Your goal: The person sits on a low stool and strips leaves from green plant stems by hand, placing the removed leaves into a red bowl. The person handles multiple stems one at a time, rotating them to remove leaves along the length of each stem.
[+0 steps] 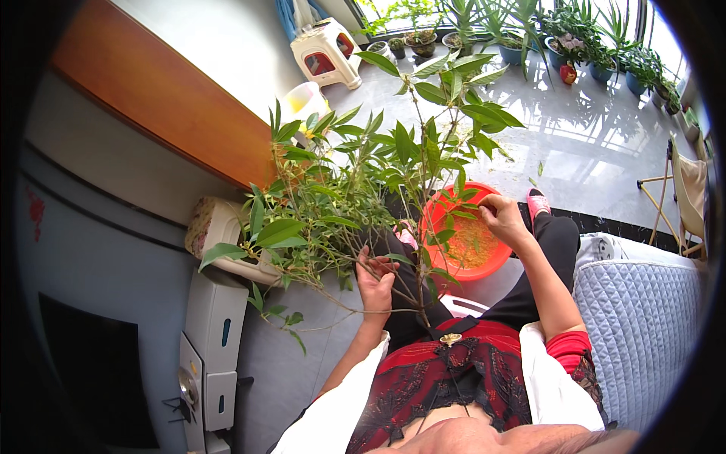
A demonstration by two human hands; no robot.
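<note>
A large leafy branch (417,227), with long pointed green leaves and thin woody stems, leans across my lap and spreads forward and left. My left hand (375,284) is closed around some of its thin stems, left of the thickest stem. Beyond my knees, on the floor, sits a round red-orange plastic basin (493,264). Loose small yellow-orange bits (469,245), which look like flowers, cover its bottom. Above the basin's right rim is my right hand (502,218), thumb and fingertips drawn together beside the leaf tips. Whether anything small lies between those fingertips is too fine to see.
Potted plants (513,48) line the window. A white plastic stool (326,54) and a pale bucket (303,102) stand by the wall. Left are another stool (227,227) and white drawers (218,340). Right are a quilted blue bed cover (635,335) and a folding chair (689,193).
</note>
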